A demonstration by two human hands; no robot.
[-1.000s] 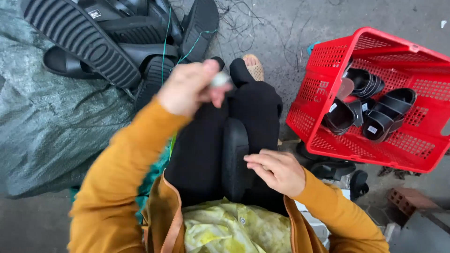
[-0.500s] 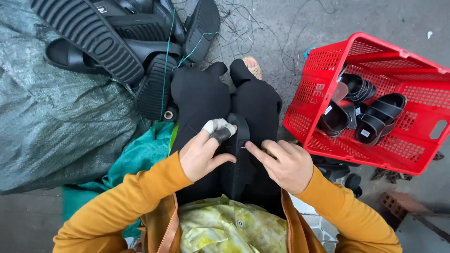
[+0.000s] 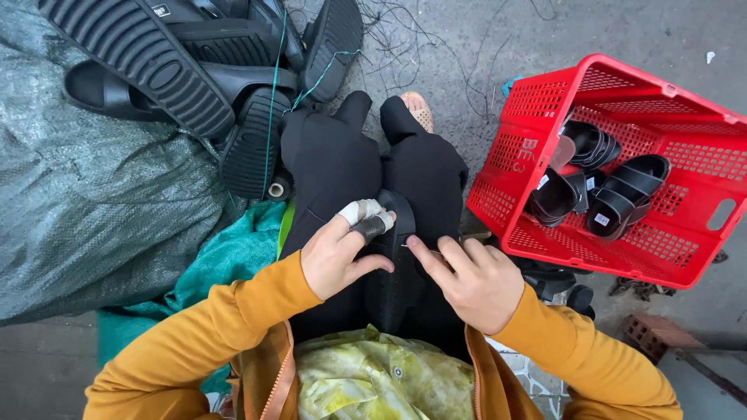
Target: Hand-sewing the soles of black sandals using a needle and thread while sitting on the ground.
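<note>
Your left hand (image 3: 336,257) sits just beside your right hand (image 3: 467,281), both low over your lap, orange sleeves bent at the elbows. Your left fingers (image 3: 366,218), two wrapped in tape, curl forward and pinch; your right fingers (image 3: 428,260) point toward them, nearly touching.

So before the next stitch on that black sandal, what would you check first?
1. Sandal steady on the lap: ok, it lies between both hands.
2. Left hand gripping it: ok, taped fingers press on the sole.
3. Needle in the right hand: ok, pinched at the sandal's edge, though its tip is too small to tell.
4. Thread free of tangles: cannot tell.
5. Red crate within reach: ok, probably; it sits just beside the right knee.
</note>
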